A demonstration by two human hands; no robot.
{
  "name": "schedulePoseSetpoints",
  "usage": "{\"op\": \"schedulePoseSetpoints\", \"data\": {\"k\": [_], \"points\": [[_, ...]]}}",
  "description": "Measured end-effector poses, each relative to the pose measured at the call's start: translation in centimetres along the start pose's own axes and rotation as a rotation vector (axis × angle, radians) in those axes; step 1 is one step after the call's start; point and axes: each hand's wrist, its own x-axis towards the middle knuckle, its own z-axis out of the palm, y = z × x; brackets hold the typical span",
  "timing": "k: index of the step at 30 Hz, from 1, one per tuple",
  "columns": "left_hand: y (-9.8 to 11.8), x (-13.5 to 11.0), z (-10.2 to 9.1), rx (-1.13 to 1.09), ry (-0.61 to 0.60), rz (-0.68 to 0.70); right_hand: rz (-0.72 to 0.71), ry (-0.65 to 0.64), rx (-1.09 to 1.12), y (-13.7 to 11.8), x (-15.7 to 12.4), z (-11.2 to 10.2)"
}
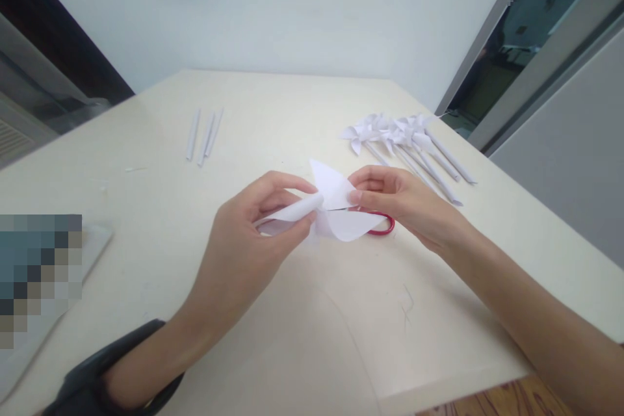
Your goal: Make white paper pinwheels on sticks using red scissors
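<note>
Both hands hold a white folded paper piece just above the cream table. My left hand pinches the paper's left flap between thumb and fingers. My right hand pinches its pointed upper flap at the centre. Under the paper, partly hidden, lies a red-handled tool, likely scissors; only a red loop shows.
A bunch of finished white paper pinwheels on rolled sticks lies at the right. Three rolled paper sticks lie at the back left. A blurred patch over a paper sheet sits at the left edge. A wall and a window frame stand behind.
</note>
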Motion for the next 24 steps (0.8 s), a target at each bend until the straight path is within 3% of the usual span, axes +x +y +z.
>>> {"op": "schedulePoseSetpoints", "data": {"k": [4, 12, 15, 20, 24], "points": [[-0.3, 0.0, 0.0, 0.051, 0.012, 0.034, -0.053, 0.028, -0.032, -0.5, -0.1, -0.1], [-0.5, 0.3, -0.2, 0.037, 0.035, 0.033, -0.044, -0.062, -0.106, -0.9, -0.2, -1.3], [-0.5, 0.3, -0.3, 0.039, 0.034, 0.033, -0.097, -0.016, -0.125, -1.0, -0.1, -1.5], [-0.5, 0.4, -0.2, 0.043, 0.016, 0.043, -0.151, 0.073, -0.158, -1.5, -0.7, 0.0], [-0.5, 0.5, -0.2, 0.047, -0.014, 0.038, -0.275, 0.057, -0.176, -1.8, -1.6, 1.3]]}}
